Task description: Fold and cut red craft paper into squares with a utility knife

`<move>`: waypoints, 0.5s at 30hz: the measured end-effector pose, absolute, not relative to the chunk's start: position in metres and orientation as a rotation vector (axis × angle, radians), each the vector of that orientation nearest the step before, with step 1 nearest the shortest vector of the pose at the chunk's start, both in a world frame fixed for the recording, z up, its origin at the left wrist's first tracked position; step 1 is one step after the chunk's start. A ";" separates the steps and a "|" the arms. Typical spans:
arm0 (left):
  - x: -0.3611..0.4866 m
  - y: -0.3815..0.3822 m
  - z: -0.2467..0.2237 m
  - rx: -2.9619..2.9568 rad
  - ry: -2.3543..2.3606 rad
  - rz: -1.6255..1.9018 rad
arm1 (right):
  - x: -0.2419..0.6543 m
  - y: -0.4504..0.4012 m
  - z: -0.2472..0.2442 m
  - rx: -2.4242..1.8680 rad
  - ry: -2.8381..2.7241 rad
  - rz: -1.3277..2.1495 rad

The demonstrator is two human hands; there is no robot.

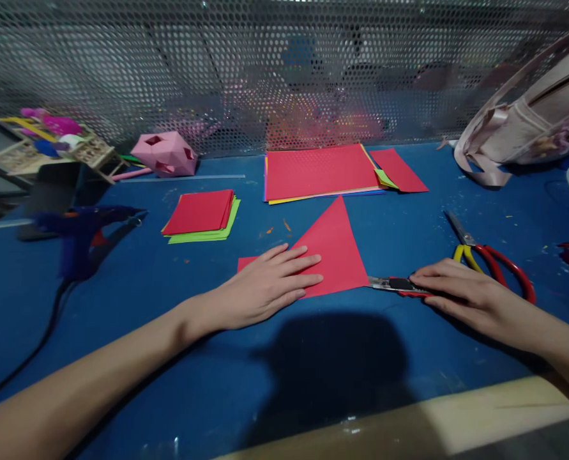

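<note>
A folded red sheet of paper (339, 255) lies in front of me, a triangular flap rising to a point at its top. My left hand (277, 281) rests flat on it, fingers stretched out to the right. In my right hand (470, 294) is a box cutter (402, 285) with a red and black handle. Its metal blade points left and meets the paper's lower right corner. Whether the blade lies under or inside the fold is hard to see. Just beyond my right hand lie scissors (497, 259) with red and yellow handles.
Square red and green papers (198, 214) are stacked at left; larger coloured sheets (317, 172) and a red strip (402, 171) lie at the back. A blue glue gun (76, 233), a pink paper polyhedron (165, 154) and a pale backpack (528, 121) surround the work. A perforated metal screen (217, 76) stands behind.
</note>
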State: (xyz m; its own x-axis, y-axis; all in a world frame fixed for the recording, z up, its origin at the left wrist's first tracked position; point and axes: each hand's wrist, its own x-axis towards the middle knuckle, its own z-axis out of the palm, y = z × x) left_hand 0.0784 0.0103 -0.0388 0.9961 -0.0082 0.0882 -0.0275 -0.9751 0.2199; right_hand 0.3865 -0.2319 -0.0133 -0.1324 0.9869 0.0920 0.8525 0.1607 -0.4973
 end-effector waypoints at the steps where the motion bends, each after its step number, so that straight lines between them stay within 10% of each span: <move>1: 0.078 0.010 -0.039 2.918 -0.030 0.127 | 0.386 -0.232 -0.013 -1.748 -2.044 0.457; 15: 0.078 0.010 -0.038 2.939 -0.043 0.103 | 0.378 -0.235 -0.012 -1.796 -2.049 0.480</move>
